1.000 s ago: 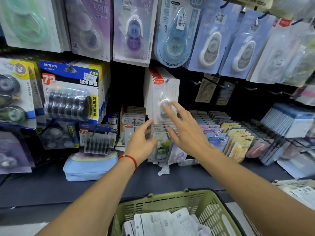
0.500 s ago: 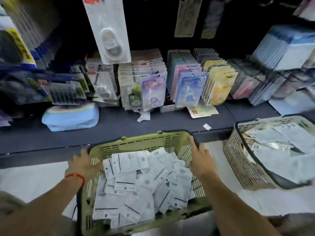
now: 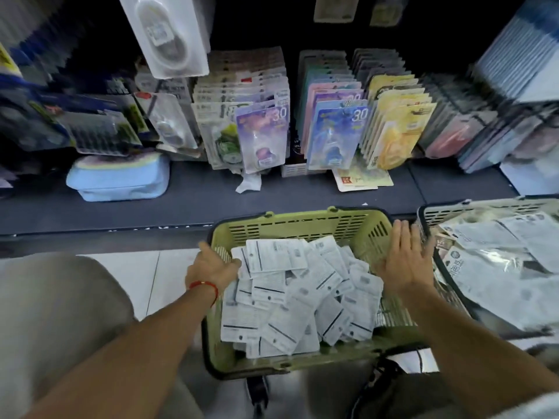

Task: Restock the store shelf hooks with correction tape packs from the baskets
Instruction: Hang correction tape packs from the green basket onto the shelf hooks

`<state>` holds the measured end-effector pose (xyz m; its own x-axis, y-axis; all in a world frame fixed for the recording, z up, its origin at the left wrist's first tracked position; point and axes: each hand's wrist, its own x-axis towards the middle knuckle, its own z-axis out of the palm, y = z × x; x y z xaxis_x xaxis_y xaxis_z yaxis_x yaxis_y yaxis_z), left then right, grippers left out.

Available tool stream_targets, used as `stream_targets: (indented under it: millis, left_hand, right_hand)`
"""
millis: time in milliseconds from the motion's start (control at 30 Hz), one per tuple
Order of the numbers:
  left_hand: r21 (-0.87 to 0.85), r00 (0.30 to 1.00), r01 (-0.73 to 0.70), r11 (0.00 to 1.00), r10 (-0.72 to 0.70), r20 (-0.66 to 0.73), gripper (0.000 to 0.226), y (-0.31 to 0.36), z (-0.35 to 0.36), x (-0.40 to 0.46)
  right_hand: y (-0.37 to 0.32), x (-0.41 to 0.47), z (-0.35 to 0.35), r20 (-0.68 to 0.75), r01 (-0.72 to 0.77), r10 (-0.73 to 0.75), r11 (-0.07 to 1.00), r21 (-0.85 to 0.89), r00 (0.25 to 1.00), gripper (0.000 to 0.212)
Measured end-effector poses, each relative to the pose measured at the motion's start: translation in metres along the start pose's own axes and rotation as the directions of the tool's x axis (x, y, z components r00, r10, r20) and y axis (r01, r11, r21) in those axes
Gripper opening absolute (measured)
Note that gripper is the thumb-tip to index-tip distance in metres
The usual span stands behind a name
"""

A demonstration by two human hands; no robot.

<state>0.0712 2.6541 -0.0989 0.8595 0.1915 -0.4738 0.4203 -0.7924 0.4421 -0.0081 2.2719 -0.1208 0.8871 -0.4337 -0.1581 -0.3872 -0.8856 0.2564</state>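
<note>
Green basket (image 3: 290,228) at 6 o'clock, on the floor against the shelf (image 3: 193,204) edge, full of correction tape packs (image 3: 299,294) lying white backs up. Left hand (image 3: 213,267) at the basket's 9 o'clock rim, fingers reaching into the packs; can't tell whether it grips one. Right hand (image 3: 403,261) over the 3 o'clock rim, fingers straight and spread, holding nothing. Second basket (image 3: 435,211) at 3 o'clock, touching the green one, holds larger white packs (image 3: 496,252). Stocked packs stand in rows on the shelf at 12 o'clock; one white pack (image 3: 165,34) hangs at 11 o'clock. Blue pouch (image 3: 119,179) at 10 o'clock.
</note>
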Motion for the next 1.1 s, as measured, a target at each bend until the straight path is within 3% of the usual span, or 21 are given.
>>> stream_targets:
  millis: [133, 200, 300, 367, 467, 633, 800, 867, 1000, 1067, 1100]
  left_hand:
    - [-0.023, 0.995, -0.095, 0.995, 0.096, 0.027, 0.056, 0.018, 0.02, -0.001]
    - [-0.014, 0.992, -0.122, 0.992, 0.122, -0.003, 0.055, 0.018, 0.026, 0.0]
    - [0.015, 0.987, -0.151, 0.988, 0.152, -0.052, 0.054, 0.015, 0.029, 0.0]
    - [0.015, 0.981, -0.175, 0.985, 0.175, -0.081, 0.05, 0.012, 0.032, 0.0]
    - [0.011, 0.976, -0.181, 0.983, 0.181, -0.121, 0.047, 0.008, 0.036, 0.001]
    - [-0.021, 0.972, -0.196, 0.98, 0.192, -0.137, 0.07, 0.007, 0.036, -0.001]
    - [-0.024, 0.973, -0.191, 0.981, 0.186, -0.14, 0.07, 0.01, 0.035, -0.004]
    - [-0.043, 0.976, -0.185, 0.982, 0.179, -0.125, 0.072, 0.012, 0.033, -0.004]
    - [-0.135, 0.99, -0.139, 0.981, 0.132, -0.059, 0.085, 0.021, 0.027, -0.004]
    - [-0.061, 0.967, -0.216, 0.974, 0.206, -0.148, 0.093, 0.028, 0.023, -0.007]
    - [0.006, 0.927, -0.3, 0.954, 0.293, -0.232, 0.092, 0.033, 0.022, -0.009]
  right_hand:
    - [0.021, 0.007, -0.002, 0.095, -0.107, 0.101, 0.992, 0.059, 0.99, 0.097]
    - [0.015, 0.001, -0.004, 0.019, -0.083, 0.083, 0.996, 0.018, 0.996, 0.09]
    - [-0.027, -0.014, -0.011, -0.032, 0.153, -0.15, 0.985, 0.082, 0.988, 0.068]
    - [-0.068, -0.021, -0.013, 0.001, 0.319, -0.332, 0.907, 0.276, 0.943, 0.058]
    - [-0.125, -0.025, -0.006, -0.005, 0.463, -0.521, 0.754, 0.466, 0.854, 0.063]
    - [-0.176, -0.012, 0.004, 0.088, 0.483, -0.586, 0.735, 0.476, 0.805, 0.089]
    - [-0.168, 0.005, 0.001, 0.002, 0.583, -0.643, 0.696, 0.42, 0.766, 0.067]
    - [-0.159, 0.012, -0.01, -0.027, 0.57, -0.643, 0.657, 0.494, 0.765, 0.057]
    - [-0.14, 0.031, -0.051, 0.002, 0.435, -0.551, 0.66, 0.612, 0.834, 0.034]
    - [-0.131, 0.033, -0.069, 0.004, 0.355, -0.51, 0.603, 0.714, 0.86, 0.023]
    - [-0.128, 0.032, -0.076, 0.008, 0.292, -0.496, 0.525, 0.8, 0.868, 0.021]
